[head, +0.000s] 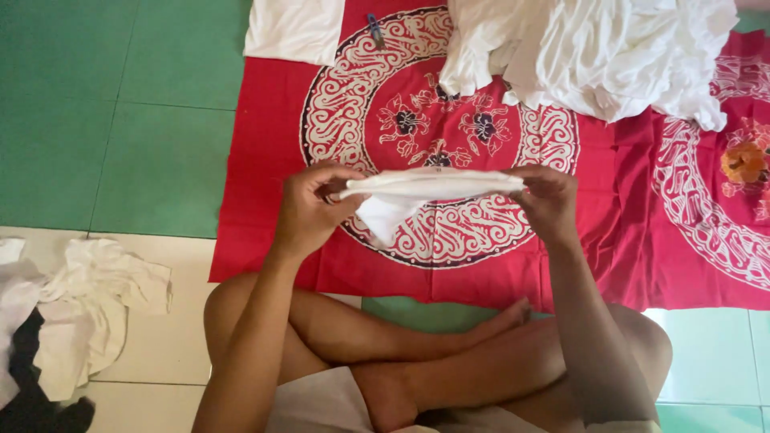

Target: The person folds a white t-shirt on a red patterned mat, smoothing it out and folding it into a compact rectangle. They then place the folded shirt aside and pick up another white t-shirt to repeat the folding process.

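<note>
Stretching between both hands, a folded white cloth point(429, 186) hangs above the red patterned mat point(265, 200) — left hand point(309, 210) pinching one end, right hand point(545, 196) gripping the other (a corner droops).

I see a red patterned cloth point(265, 160) spread on the green tiled floor point(120, 96), a heap of white laundry point(593, 56) at its top edge, a folded white piece point(293, 30) top left, crumpled white garments point(88, 313) by a black cloth point(32, 401).
</note>
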